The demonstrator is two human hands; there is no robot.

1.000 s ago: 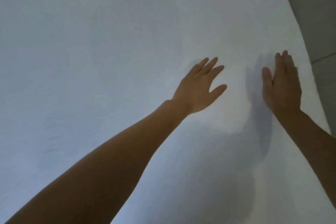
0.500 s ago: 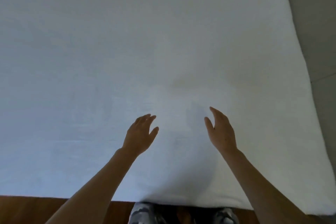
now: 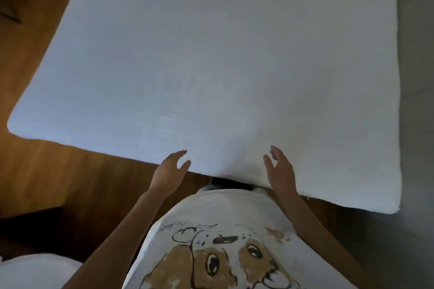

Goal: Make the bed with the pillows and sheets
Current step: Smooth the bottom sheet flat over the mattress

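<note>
Near edge: left hand and right hand, apart, fingers loose, holding nothing, over the bed border. Beyond: white sheet lying smooth and flat. No pillows visible on it; placing them apparently remains.

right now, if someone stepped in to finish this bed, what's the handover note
Left hand: open, holding nothing, at the near edge of the bed.
Right hand: open, holding nothing, at the same edge.
White fabric-covered mattress: lies flat and smooth, its near corners visible, wooden floor to the left.
Soft white bundle: on the floor at lower left; pillow or sheet, cannot tell.
Done: surface looks smooth.
Left: no pillows or top sheet on the bed yet.
</note>
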